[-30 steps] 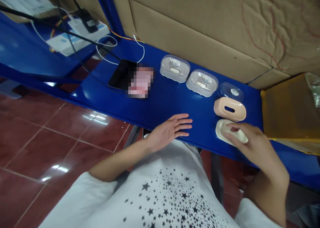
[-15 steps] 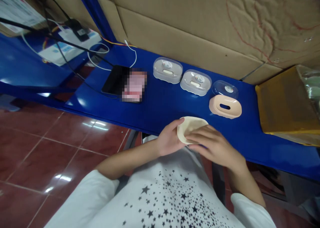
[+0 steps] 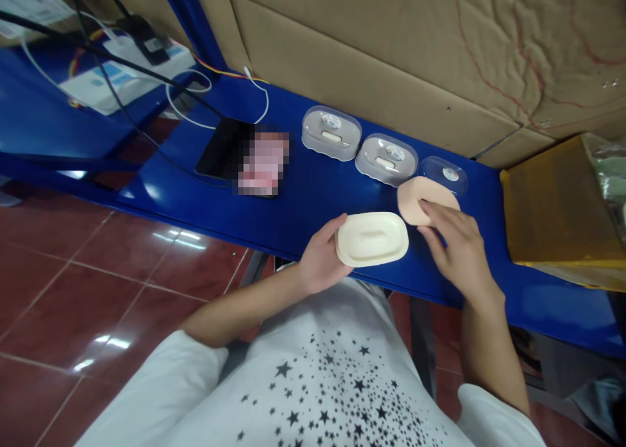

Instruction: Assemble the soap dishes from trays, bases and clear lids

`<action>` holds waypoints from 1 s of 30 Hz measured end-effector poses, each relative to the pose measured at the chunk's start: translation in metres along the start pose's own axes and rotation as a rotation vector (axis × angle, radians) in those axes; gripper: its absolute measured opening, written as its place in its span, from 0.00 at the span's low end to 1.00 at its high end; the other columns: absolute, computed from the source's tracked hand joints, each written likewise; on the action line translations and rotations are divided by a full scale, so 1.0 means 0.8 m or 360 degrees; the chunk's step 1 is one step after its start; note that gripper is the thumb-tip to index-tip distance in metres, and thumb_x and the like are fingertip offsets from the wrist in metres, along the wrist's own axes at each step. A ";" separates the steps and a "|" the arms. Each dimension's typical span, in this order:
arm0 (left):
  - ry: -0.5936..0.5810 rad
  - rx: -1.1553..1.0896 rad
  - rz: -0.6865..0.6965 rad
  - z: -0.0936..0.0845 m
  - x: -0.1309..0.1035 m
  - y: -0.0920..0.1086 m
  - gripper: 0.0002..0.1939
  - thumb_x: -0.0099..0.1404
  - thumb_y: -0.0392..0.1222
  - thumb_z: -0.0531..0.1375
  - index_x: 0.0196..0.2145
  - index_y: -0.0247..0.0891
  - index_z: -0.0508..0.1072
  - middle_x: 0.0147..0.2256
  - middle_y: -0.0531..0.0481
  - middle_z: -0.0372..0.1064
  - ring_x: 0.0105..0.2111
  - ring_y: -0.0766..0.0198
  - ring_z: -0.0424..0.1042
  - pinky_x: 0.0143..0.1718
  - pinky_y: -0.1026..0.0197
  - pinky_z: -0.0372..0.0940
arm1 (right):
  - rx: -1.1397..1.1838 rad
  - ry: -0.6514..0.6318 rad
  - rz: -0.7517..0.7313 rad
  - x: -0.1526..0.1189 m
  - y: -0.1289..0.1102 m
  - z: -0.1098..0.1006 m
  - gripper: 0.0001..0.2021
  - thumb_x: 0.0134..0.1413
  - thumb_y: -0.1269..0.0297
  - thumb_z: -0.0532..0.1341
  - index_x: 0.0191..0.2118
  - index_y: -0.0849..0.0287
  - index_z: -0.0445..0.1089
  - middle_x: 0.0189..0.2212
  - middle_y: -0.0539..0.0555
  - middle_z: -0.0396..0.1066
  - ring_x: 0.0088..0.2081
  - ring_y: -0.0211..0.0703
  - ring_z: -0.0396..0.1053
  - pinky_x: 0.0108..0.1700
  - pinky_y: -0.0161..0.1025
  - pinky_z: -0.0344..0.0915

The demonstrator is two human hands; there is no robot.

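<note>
My left hand (image 3: 321, 258) is closed on one end of a cream oval tray (image 3: 374, 239), thumb over its rim. A shallow oblong shape shows in the middle of the tray. To the right, my right hand (image 3: 458, 251) grips a pale pink oval case (image 3: 415, 196), its fingers at the slot and thumb at the near side. The slot is mostly hidden by the fingers. Behind the pink case lies a clear oval cover (image 3: 443, 171) with a round sticker. Two cream-slotted cases under clear covers, a left one (image 3: 330, 134) and a right one (image 3: 386, 159), stand side by side.
A phone (image 3: 261, 166) with a blurred screen leans on a black object (image 3: 222, 148) on the blue table (image 3: 313, 209). White power strips (image 3: 127, 75) and cables occupy the left. At the right stands a yellow-taped box (image 3: 552, 205); cardboard (image 3: 352, 55) lines the back.
My right hand has left the cream tray and moved right to take hold of the pink case, which has shifted left and tilted. The tray now faces up more fully in my left hand.
</note>
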State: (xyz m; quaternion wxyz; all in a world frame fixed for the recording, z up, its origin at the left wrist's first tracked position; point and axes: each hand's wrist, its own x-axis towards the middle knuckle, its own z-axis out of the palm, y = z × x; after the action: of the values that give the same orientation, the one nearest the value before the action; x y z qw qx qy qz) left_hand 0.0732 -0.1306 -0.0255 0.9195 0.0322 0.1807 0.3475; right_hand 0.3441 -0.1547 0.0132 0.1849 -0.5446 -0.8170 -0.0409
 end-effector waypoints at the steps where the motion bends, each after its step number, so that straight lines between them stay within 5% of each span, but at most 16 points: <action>1: -0.0001 -0.0004 0.0016 0.001 0.001 0.000 0.24 0.81 0.50 0.51 0.59 0.34 0.79 0.51 0.43 0.84 0.66 0.48 0.73 0.73 0.46 0.59 | 0.0047 -0.0005 -0.0085 0.001 -0.020 -0.002 0.25 0.76 0.62 0.59 0.74 0.49 0.63 0.65 0.60 0.76 0.64 0.59 0.74 0.62 0.57 0.70; 7: -0.0170 0.0010 -0.0044 -0.002 0.003 0.004 0.35 0.82 0.59 0.45 0.62 0.27 0.76 0.57 0.36 0.81 0.66 0.48 0.73 0.70 0.50 0.63 | 0.0216 -0.0208 -0.0382 0.000 -0.100 0.008 0.37 0.75 0.70 0.57 0.81 0.41 0.46 0.67 0.54 0.74 0.66 0.57 0.72 0.66 0.58 0.69; 18: -0.0245 0.0034 0.0008 -0.011 0.005 0.003 0.27 0.82 0.53 0.51 0.59 0.28 0.79 0.55 0.36 0.82 0.58 0.54 0.80 0.63 0.58 0.69 | 0.0100 -0.0206 -0.0500 -0.012 -0.100 0.029 0.34 0.75 0.69 0.59 0.80 0.48 0.51 0.68 0.59 0.72 0.65 0.57 0.73 0.65 0.57 0.70; 21: -0.0223 0.0041 0.0044 -0.009 0.005 0.004 0.25 0.81 0.53 0.52 0.55 0.32 0.81 0.55 0.38 0.82 0.60 0.52 0.78 0.63 0.54 0.70 | 0.0247 -0.0119 -0.0483 0.001 -0.061 0.012 0.30 0.75 0.63 0.60 0.78 0.47 0.56 0.66 0.58 0.75 0.65 0.57 0.73 0.65 0.56 0.70; 24: -0.0093 0.0013 0.0056 -0.007 0.003 0.005 0.20 0.81 0.52 0.54 0.51 0.40 0.82 0.51 0.47 0.84 0.58 0.54 0.79 0.61 0.53 0.71 | 0.0106 0.0019 -0.0134 0.027 0.019 0.002 0.26 0.76 0.60 0.57 0.74 0.48 0.62 0.69 0.61 0.71 0.69 0.60 0.68 0.70 0.61 0.64; 28: -0.0031 -0.0017 0.0036 -0.012 0.001 0.007 0.20 0.82 0.50 0.53 0.47 0.42 0.83 0.48 0.50 0.85 0.55 0.57 0.81 0.61 0.53 0.72 | -0.0111 -0.0200 0.0328 0.055 0.137 0.018 0.39 0.70 0.43 0.58 0.78 0.59 0.55 0.78 0.71 0.52 0.77 0.76 0.52 0.72 0.76 0.53; 30: -0.0041 -0.0015 0.0025 -0.015 0.001 0.007 0.19 0.81 0.50 0.54 0.48 0.41 0.83 0.48 0.49 0.85 0.56 0.57 0.81 0.62 0.53 0.71 | -0.0045 -0.0294 0.0392 0.058 0.174 0.030 0.45 0.67 0.37 0.59 0.78 0.62 0.54 0.77 0.74 0.53 0.77 0.78 0.52 0.71 0.77 0.53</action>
State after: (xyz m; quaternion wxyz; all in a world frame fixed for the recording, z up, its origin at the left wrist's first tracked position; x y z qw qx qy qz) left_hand 0.0658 -0.1269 -0.0355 0.9192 0.0338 0.1669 0.3551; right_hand 0.4481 -0.0520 -0.0114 0.1050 -0.6447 -0.7569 0.0208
